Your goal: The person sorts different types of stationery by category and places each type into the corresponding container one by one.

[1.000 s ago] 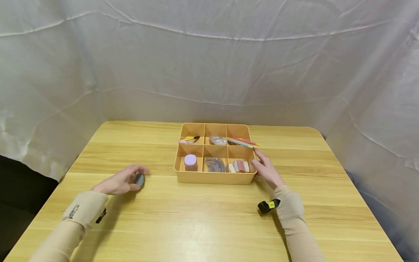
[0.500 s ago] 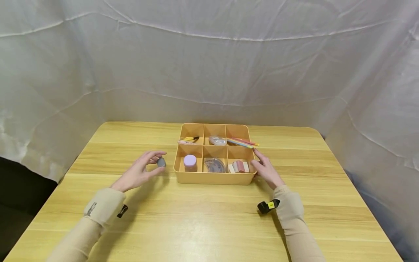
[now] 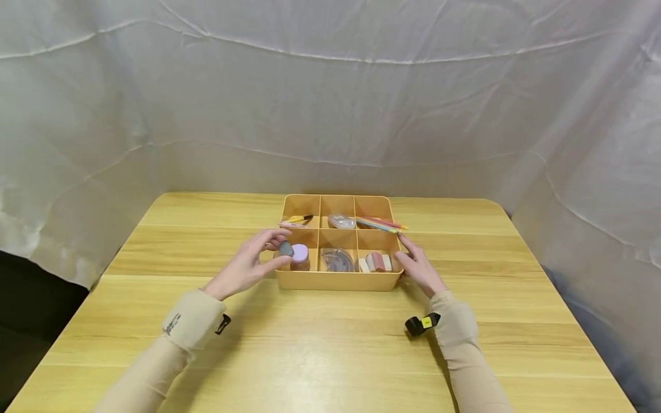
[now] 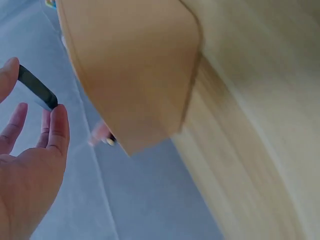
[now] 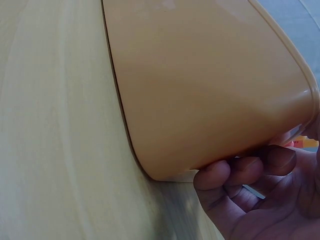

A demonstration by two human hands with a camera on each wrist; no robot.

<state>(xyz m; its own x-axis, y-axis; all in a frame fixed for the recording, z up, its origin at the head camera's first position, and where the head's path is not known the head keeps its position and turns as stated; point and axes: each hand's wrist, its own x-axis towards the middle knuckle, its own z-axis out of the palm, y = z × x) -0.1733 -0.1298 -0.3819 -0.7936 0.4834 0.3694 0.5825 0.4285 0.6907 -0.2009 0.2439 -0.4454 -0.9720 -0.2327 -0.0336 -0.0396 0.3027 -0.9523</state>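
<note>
Between thumb and fingertips, my left hand (image 3: 242,268) pinches a small, flat dark grey piece with rounded edges (image 3: 286,248). It is held up over the left wall of an orange desk organizer (image 3: 338,281), beside a jar with a lilac lid (image 3: 300,253) in the front left compartment. The left wrist view shows the grey piece (image 4: 37,89) edge-on, its kind unclear. At the organizer's right wall, my right hand (image 3: 422,272) grips the side, thumb at the rim; in the right wrist view its curled fingers (image 5: 245,170) lie against the outer wall.
In the front row are a clear protractor (image 3: 338,261) and several white and pink erasers (image 3: 378,263). Behind them lie a yellow-and-black pen-like item (image 3: 299,219), a clear rounded case (image 3: 341,221) and colored pencils (image 3: 381,224) that overhang the right rim. Grey curtains (image 3: 330,115) surround the table.
My left hand has carried the grey piece from the table at the left, up and rightward to the organizer's left side. My right hand has stayed at the right wall.
</note>
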